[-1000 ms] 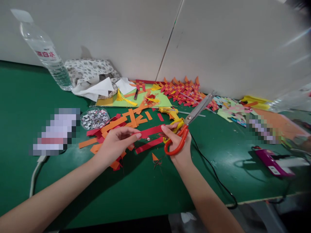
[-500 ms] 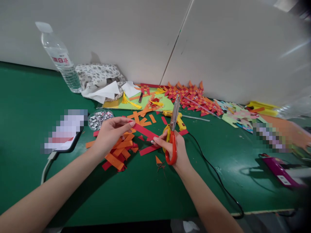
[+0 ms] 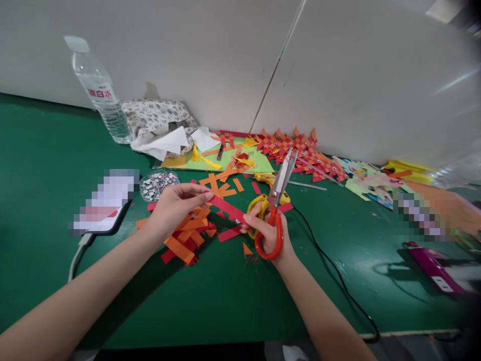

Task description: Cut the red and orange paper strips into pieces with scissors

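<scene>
My left hand (image 3: 175,204) pinches one end of a long red paper strip (image 3: 226,208) above a pile of orange and red strips (image 3: 186,234). My right hand (image 3: 267,231) has its fingers through the red and yellow handles of a pair of scissors (image 3: 275,203), blades pointing up and away, and its fingertips also pinch the strip's other end. The strip slopes down from left to right between the two hands. A small orange triangle scrap (image 3: 246,249) lies on the green table (image 3: 225,291) just below.
A water bottle (image 3: 98,91) and a patterned cloth pouch (image 3: 156,118) stand at the back left. A phone (image 3: 103,209) on a cable lies left, beside a dish of googly eyes (image 3: 158,183). Woven paper fish (image 3: 300,150) line the wall. A black cord (image 3: 338,281) runs right.
The scissors swung from pointing right to upright, and now tilt slightly right. The red strip went from level to sloping. Both hands stayed close together over the strip pile.
</scene>
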A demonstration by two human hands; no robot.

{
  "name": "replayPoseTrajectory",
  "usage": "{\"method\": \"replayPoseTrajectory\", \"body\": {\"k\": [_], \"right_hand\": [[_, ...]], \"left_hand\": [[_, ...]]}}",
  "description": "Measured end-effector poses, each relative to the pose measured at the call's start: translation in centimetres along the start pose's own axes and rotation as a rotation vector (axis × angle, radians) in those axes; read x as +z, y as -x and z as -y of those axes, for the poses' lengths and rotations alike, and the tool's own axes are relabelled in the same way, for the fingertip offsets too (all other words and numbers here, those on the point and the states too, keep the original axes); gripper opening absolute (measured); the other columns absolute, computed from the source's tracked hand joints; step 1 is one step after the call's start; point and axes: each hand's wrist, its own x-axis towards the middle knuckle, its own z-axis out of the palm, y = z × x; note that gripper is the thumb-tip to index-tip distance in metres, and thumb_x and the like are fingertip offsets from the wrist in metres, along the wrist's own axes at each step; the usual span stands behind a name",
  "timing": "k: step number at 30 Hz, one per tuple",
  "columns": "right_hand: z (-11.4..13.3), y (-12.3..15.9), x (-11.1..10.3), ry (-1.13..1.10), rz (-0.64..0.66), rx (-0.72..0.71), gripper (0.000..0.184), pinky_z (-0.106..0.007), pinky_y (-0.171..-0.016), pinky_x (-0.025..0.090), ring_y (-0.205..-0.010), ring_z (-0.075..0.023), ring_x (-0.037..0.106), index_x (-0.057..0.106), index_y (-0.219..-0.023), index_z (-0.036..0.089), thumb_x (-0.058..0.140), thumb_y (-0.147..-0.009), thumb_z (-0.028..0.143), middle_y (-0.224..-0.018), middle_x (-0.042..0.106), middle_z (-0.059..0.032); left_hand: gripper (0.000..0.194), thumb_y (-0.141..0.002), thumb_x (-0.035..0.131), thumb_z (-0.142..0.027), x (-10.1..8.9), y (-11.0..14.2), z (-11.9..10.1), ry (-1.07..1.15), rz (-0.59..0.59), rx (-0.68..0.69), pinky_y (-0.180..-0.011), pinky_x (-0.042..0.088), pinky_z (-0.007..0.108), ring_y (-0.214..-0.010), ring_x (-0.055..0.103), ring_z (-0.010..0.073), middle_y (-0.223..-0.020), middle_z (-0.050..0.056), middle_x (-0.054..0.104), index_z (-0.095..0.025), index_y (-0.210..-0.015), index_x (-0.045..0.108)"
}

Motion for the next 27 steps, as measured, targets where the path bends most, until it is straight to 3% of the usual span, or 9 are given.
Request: {"method": "replayPoseTrajectory", "body": {"k": [3,6,10,14,19,27], "right_hand": [[0.1,0.0,-0.2,-0.015,0.028,0.006,0.028,-0.027,-0.059,0.054,-0.061,-0.0133,0.063,0.048,-0.073,0.021,0.073,-0.067,0.033,-0.067,0.060,0.0043],[0.3,0.0,-0.1,0.000,0.134,0.105,0.031,-0.028,-0.055,0.052,-0.062,-0.0160,0.065,0.046,-0.075,0.021,0.071,-0.068,0.038,-0.071,0.065,0.0011],[0.4,0.5,0.4,0.074,0.276,0.156,0.036,-0.023,-0.051,0.046,-0.052,-0.0098,0.055,0.046,-0.072,0.021,0.079,-0.058,0.027,-0.062,0.058,0.0059],[0.4,0.9,0.9,0.134,0.244,0.143,0.040,-0.023,-0.051,0.044,-0.050,-0.0082,0.049,0.046,-0.069,0.021,0.082,-0.052,0.022,-0.057,0.054,0.0078],[0.8,0.7,1.2,0.148,0.115,-0.003,0.036,-0.026,-0.058,0.047,-0.056,-0.0094,0.053,0.046,-0.068,0.021,0.080,-0.057,0.027,-0.060,0.053,0.0070],[0.6,0.7,1.4,0.183,0.113,-0.027,0.035,-0.027,-0.060,0.048,-0.059,-0.0103,0.054,0.045,-0.068,0.022,0.077,-0.061,0.030,-0.063,0.053,0.0058]], "left_hand": [[0.023,-0.061,0.077,-0.034,0.1,0.0,-0.1,-0.023,0.094,-0.101,-0.041,0.037,0.017,-0.054,0.057,0.0087,-0.068,0.002,0.068,-0.018,-0.077,0.070],[0.021,-0.061,0.077,-0.033,0.7,0.4,-0.2,-0.084,0.237,-0.215,-0.040,0.036,0.016,-0.054,0.060,0.0097,-0.060,0.001,0.065,-0.017,-0.074,0.070],[0.021,-0.062,0.075,-0.033,1.6,1.1,-0.2,-0.144,0.358,-0.256,-0.041,0.038,0.015,-0.053,0.060,0.0092,-0.058,0.000,0.065,-0.017,-0.074,0.068],[0.028,-0.062,0.076,-0.035,1.9,1.3,0.0,-0.074,0.341,-0.245,-0.045,0.044,0.016,-0.055,0.061,0.0088,-0.065,-0.001,0.067,-0.018,-0.081,0.066],[0.032,-0.058,0.080,-0.031,2.0,1.6,0.3,0.047,0.307,-0.222,-0.057,0.050,0.021,-0.061,0.063,0.0102,-0.075,0.000,0.069,-0.019,-0.085,0.066],[0.024,-0.058,0.080,-0.027,2.6,2.0,0.6,0.157,0.197,-0.152,-0.060,0.052,0.020,-0.063,0.063,0.0102,-0.071,0.000,0.068,-0.018,-0.076,0.067]]}}
